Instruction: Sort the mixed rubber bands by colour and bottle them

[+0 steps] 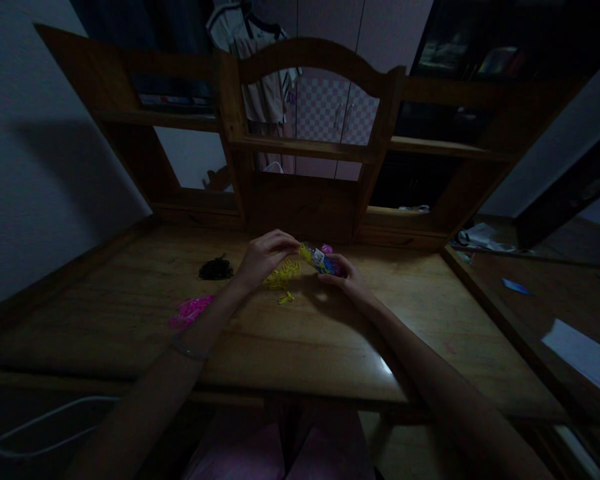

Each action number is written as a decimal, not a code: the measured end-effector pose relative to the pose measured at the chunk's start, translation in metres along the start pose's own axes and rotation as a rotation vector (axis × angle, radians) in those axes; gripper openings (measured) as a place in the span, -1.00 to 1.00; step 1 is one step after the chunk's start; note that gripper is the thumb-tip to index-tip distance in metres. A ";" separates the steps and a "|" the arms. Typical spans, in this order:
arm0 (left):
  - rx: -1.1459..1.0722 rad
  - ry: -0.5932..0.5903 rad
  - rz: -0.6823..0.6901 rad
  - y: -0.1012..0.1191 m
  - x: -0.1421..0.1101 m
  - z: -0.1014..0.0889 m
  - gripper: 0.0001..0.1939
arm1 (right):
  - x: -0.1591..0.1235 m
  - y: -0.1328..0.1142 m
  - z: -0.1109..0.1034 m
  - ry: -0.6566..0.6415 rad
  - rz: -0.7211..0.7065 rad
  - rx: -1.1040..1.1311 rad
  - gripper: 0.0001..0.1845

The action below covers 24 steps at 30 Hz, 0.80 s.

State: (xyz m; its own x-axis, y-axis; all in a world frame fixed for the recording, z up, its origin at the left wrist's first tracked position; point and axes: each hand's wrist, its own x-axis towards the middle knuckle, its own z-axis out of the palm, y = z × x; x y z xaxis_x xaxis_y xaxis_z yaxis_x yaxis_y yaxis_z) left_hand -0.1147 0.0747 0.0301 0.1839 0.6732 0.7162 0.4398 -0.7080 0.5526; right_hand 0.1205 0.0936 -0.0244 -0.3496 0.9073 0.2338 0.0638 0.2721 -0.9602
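My right hand (344, 272) is wrapped round a small clear plastic bottle (319, 255) with a white label, tilted with its mouth to the left. Blue and yellow bands, which look like small rubber bands, show inside it. At the mouth, the fingers of my left hand (270, 257) pinch yellow rubber bands (305, 249). Below the hands lies a loose yellow pile (283, 273), with a small yellow clump (286, 298) just in front. Left of my left hand are a black pile of bands (215, 269) and a pink pile (192, 311), partly behind my forearm.
A small pink object (327, 249) sits just behind the bottle. The wooden desk (320, 353) has a shelf unit (307, 157) along its back. To the right, a lower surface holds a white sheet (583, 353) and a blue card (517, 287). The room is dim.
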 end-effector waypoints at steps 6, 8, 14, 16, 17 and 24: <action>-0.081 0.038 -0.118 0.003 -0.002 0.001 -0.89 | -0.003 -0.005 0.002 -0.024 -0.002 -0.043 -0.47; -0.038 0.027 -0.137 0.003 -0.003 0.001 -0.89 | -0.004 -0.008 0.003 -0.020 0.010 -0.047 -0.47; 0.076 -0.036 -0.060 -0.001 -0.002 0.002 -0.90 | -0.004 -0.010 0.003 -0.017 0.029 -0.022 -0.45; 0.066 -0.058 -0.033 0.000 -0.001 0.003 -0.89 | -0.004 -0.009 0.002 -0.021 0.019 -0.014 -0.45; 0.051 -0.070 -0.034 0.001 -0.001 0.004 -0.88 | -0.004 -0.008 0.002 -0.025 0.020 -0.006 -0.45; 0.000 0.047 -0.157 0.012 0.002 -0.001 -0.84 | -0.001 0.000 0.000 0.038 0.051 0.113 -0.45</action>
State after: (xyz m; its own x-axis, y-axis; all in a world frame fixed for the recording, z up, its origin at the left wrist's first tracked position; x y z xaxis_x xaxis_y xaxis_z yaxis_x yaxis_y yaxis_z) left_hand -0.1102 0.0669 0.0387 0.0712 0.7651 0.6400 0.4601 -0.5945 0.6595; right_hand 0.1203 0.0927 -0.0245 -0.3124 0.9311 0.1882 -0.0264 0.1895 -0.9815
